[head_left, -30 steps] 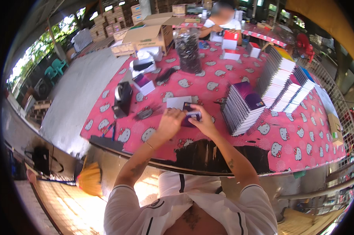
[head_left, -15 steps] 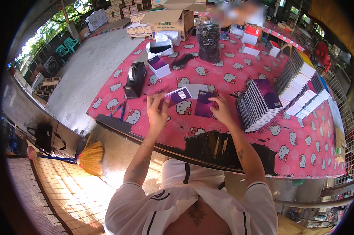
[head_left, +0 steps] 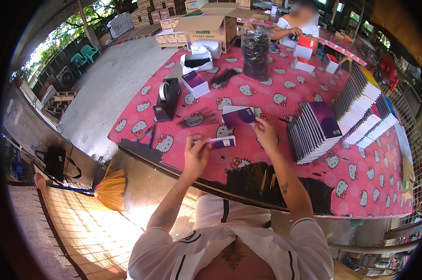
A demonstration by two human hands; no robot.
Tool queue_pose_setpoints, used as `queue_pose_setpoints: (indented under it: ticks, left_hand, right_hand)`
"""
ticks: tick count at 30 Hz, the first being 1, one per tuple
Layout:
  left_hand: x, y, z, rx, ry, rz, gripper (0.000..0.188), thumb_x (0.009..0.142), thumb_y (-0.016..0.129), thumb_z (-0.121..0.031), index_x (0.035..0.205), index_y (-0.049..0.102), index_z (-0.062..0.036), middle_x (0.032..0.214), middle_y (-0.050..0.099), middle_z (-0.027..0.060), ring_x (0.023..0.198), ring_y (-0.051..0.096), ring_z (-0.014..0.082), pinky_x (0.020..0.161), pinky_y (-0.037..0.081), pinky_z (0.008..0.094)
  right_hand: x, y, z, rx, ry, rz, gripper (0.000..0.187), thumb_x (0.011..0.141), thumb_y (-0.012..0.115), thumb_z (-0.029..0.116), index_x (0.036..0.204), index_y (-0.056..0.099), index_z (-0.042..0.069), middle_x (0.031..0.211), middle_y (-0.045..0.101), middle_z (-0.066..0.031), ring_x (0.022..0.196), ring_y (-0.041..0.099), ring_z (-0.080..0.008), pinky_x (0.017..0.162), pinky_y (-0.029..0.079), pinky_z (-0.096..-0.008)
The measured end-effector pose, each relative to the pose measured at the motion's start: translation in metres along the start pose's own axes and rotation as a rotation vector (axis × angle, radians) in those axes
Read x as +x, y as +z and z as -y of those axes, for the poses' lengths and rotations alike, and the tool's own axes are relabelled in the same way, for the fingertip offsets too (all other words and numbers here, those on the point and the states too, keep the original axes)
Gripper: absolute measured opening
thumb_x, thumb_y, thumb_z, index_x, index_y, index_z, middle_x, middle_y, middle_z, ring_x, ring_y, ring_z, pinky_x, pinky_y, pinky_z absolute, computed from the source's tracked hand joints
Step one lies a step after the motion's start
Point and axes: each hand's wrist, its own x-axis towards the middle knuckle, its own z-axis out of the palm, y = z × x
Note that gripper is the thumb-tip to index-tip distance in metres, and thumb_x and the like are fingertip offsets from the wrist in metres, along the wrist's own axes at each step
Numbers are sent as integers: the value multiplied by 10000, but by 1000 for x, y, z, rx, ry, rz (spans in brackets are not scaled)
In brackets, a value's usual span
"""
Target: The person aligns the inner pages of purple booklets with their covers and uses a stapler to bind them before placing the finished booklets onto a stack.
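My left hand [head_left: 197,153] is closed on a thin pad [head_left: 221,142] with a purple cover and white page edges, held low over the near part of the table. To its right and farther off, my right hand [head_left: 267,135] pinches the right corner of a purple notebook cover [head_left: 239,118]. Beyond that cover, partly hidden by it, lies a pale sheet [head_left: 248,109]. Loose black binding coils [head_left: 197,118] lie left of the cover. A large stack of coil-bound purple notebooks [head_left: 316,133] stands just right of my right hand.
A black desktop device [head_left: 167,100] with a metal handle stands left, near pens [head_left: 152,136] and a purple-topped pad stack [head_left: 195,84]. Behind are a plastic-wrapped black bundle [head_left: 256,56] and an open carton [head_left: 208,30]. Another person [head_left: 297,28] works at the far side.
My left hand has come nearer to me and right, its pad now tipped nearly edge-on. In my right hand the cover has swung from upright to sideways, over the pale sheet.
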Motion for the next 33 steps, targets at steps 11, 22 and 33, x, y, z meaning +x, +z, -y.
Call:
queue_pose_setpoints:
  ticks: [11,22,33]
  left_hand:
    - [68,4,69,434,148,138,310,885,682,-123,1183,667,-38,1092,634,163,1033,591,383,895,506,448]
    - [84,-5,113,826,462,207,167,924,620,-104,1069,630,-21,1002,626,152,947,610,355,829,512,465]
    - [11,10,6,174,51,123,207,932,644,-79,1129,644,-14,818,635,127,639,588,287,568,461,375]
  right_hand:
    - [-93,-35,26,208,-118,348,228,892,717,48,1118,702,18,836,700,-12,777,644,-67,704,514,-236]
    - [-95,-26,24,425,45,407,271,933,693,78,1194,671,6,993,680,-10,831,618,-59,720,519,-229]
    - [-99,-29,19,354,-39,410,268,955,667,99,1206,671,5,935,676,6,793,584,-49,722,490,-230]
